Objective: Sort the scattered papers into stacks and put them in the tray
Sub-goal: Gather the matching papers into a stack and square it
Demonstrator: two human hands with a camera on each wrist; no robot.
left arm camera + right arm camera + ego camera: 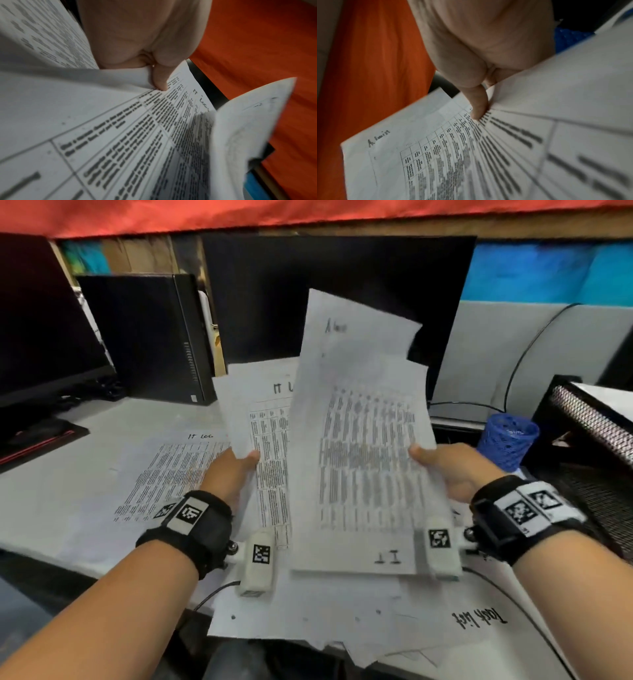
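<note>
My left hand (236, 470) pinches a printed table sheet (270, 436) headed "IT" by its left edge; in the left wrist view the thumb (160, 81) lies on that sheet (120, 135). My right hand (442, 467) grips a small bundle of sheets (363, 457) by its right edge, raised above the desk. The front sheet has "IT" upside down at its bottom, and a sheet headed "Admin" (352, 326) sticks out behind it. The right wrist view has the thumb (478, 106) on the Admin sheet (402, 155). The black mesh tray (589, 419) stands at the right.
More papers lie on the grey desk: an "IT Log" sheet (171, 474) at the left and a "Task list" sheet (445, 621) at the front edge. A blue mesh cup (507, 440) stands beside the tray. A monitor (342, 296) and a black computer (147, 337) stand behind.
</note>
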